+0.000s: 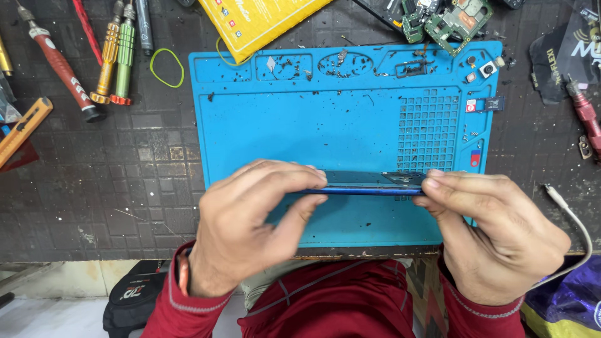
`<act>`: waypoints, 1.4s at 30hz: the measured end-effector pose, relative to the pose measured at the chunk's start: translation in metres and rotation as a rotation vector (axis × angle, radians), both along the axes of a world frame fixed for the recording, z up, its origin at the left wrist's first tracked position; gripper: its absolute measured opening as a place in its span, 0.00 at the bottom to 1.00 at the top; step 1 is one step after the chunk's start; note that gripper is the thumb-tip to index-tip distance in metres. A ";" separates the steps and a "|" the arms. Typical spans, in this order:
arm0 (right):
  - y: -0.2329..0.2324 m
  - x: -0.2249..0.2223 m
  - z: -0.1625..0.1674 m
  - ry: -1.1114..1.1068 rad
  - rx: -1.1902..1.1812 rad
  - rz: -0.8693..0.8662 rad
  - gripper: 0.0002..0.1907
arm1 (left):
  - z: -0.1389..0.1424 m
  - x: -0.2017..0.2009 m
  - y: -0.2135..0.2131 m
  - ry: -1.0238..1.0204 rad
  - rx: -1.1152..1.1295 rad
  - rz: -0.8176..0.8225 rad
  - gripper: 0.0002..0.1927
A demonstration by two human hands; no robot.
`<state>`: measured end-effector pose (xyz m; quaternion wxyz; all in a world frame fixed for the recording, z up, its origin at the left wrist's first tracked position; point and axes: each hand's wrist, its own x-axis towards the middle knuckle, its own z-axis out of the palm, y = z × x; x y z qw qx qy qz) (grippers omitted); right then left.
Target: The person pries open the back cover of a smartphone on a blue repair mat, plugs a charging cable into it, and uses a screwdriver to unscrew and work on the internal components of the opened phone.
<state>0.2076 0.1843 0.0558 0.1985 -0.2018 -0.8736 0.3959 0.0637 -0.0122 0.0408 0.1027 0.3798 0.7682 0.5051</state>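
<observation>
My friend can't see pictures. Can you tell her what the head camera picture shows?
Two hands, the left hand and right hand, hold a thin blue phone edge-on by its ends, above a blue work mat speckled with dark crumbs. Screwdrivers lie to the left on a dark bench, circuit boards at the top.

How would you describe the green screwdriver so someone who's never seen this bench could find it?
Start at the big blue mat and look left, past the yellow rubber band. Two screwdrivers lie side by side at the bench's top edge. The green screwdriver is the one nearer the mat; its neighbour is gold.
</observation>
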 end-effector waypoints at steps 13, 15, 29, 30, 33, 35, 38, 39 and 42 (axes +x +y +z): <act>-0.004 0.007 -0.023 0.050 -0.286 -0.245 0.11 | -0.001 0.004 0.020 0.325 -0.143 -0.149 0.12; 0.000 0.013 -0.029 0.094 -0.278 -0.197 0.09 | -0.001 0.004 0.020 0.317 -0.137 -0.150 0.11; -0.009 0.009 -0.005 0.343 -0.254 -0.265 0.13 | -0.020 0.015 0.035 -0.056 0.236 -0.009 0.13; -0.008 0.011 -0.005 0.347 -0.238 -0.237 0.12 | -0.020 0.014 0.035 -0.068 0.240 -0.012 0.13; -0.001 0.023 -0.010 0.313 -0.137 -0.138 0.12 | -0.014 0.008 0.036 -0.087 0.215 -0.013 0.13; 0.005 0.032 -0.012 0.281 -0.060 -0.066 0.13 | -0.005 0.003 0.034 -0.061 0.155 -0.022 0.16; 0.011 0.038 -0.008 0.227 0.048 0.047 0.14 | 0.010 -0.001 0.031 0.018 0.066 -0.024 0.17; 0.013 0.038 -0.004 0.202 0.089 0.079 0.15 | 0.013 0.000 0.030 0.046 0.043 -0.025 0.17; 0.013 0.030 0.012 0.127 0.193 0.162 0.17 | 0.018 0.003 0.028 -0.054 0.189 -0.170 0.20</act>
